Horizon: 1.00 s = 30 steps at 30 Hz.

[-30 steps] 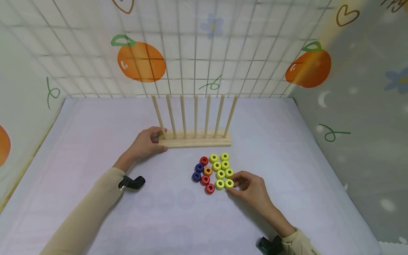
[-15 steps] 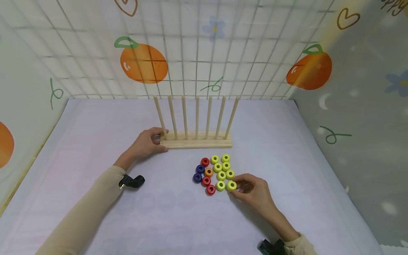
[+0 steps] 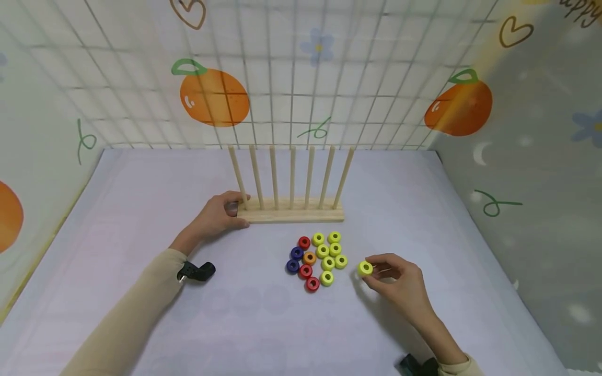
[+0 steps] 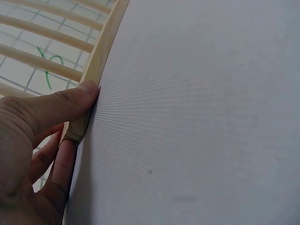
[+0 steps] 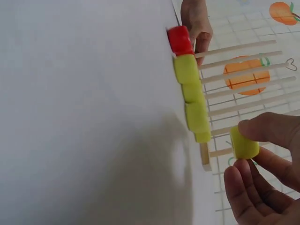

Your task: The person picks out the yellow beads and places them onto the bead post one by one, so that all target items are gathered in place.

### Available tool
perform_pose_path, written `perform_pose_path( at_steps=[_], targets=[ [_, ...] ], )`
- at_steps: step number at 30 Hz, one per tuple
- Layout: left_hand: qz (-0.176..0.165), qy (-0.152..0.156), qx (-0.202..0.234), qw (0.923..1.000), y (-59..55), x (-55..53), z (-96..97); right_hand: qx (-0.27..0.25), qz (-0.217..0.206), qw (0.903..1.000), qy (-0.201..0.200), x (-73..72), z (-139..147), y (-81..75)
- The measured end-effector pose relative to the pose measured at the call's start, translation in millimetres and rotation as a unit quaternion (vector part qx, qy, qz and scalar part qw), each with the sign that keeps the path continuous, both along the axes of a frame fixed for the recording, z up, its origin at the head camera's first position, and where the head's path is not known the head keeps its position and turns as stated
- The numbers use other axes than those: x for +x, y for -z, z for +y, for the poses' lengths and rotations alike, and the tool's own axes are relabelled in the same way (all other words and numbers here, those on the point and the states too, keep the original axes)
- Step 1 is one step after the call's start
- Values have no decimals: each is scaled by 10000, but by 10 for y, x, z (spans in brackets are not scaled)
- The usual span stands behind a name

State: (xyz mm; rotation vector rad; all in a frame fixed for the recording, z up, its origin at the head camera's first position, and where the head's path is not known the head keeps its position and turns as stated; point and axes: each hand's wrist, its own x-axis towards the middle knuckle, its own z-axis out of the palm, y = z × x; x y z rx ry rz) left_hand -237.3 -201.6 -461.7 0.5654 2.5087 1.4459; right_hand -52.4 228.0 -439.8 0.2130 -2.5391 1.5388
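A wooden rack (image 3: 291, 215) with a row of upright pegs stands at mid-table. My left hand (image 3: 217, 214) grips its left end, thumb along the front edge and fingers behind, as the left wrist view also shows. Between thumb and fingers of my right hand (image 3: 402, 284) a yellow bead (image 3: 365, 268) with a centre hole is pinched, off to the right of the others. In the right wrist view that yellow bead (image 5: 244, 143) sits at the fingertips, above the table. Several yellow beads (image 3: 328, 262), red beads (image 3: 305, 271), two blue beads (image 3: 292, 267) and an orange bead (image 3: 309, 258) lie in front of the rack.
The white-covered table (image 3: 164, 313) is bordered at the back by a printed cloth (image 3: 282, 68) with orange fruit drawings and a grid behind it. Grey cloth (image 3: 527, 235) hangs along the right side. Each wrist bears a black device, such as the left one (image 3: 197, 271).
My right hand has picked up the nearest yellow bead at the right and carried it rightward, away from the group. My left hand keeps its grip on the rack. The head view has shifted slightly.
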Motion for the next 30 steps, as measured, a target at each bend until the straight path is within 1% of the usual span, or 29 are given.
perform_pose_path(
  at_steps=[3, 7, 9, 13, 16, 18, 20, 23, 26, 30],
  targets=[
    [0, -14, 2, 10000, -3, 6, 5, 72, 122, 9999, 25, -29, 42, -76],
    [-56, -1, 41, 10000, -1, 15, 15, 141, 387, 9991, 18, -87, 84, -177],
    [-93, 7, 98, 9999, -24, 37, 30, 181, 524, 9985, 8, -121, 98, -231],
    [-102, 13, 102, 9999, -162, 137, 82, 273, 784, 9965, -97, -181, 91, -395],
    [-119, 4, 17, 9999, -286, 216, 116, 364, 978, 9943, -199, -208, 37, -594],
    [-115, -3, -22, 9999, -330, 245, 123, 359, 1046, 9936, -247, -226, -12, -729],
    [-132, 3, 13, 9999, -339, 250, 124, 336, 1103, 9929, -284, -246, -55, -838],
    [-160, 26, 122, 9998, -317, 235, 118, 253, 1184, 9921, -323, -289, -100, -933],
    [-174, 2, 206, 9996, -161, 144, 76, 180, 1276, 9909, -384, -334, -148, -1002],
    [-181, -11, 200, 9996, 21, 47, 16, 38, 1333, 9897, -526, -400, -216, -1078]
  ],
)
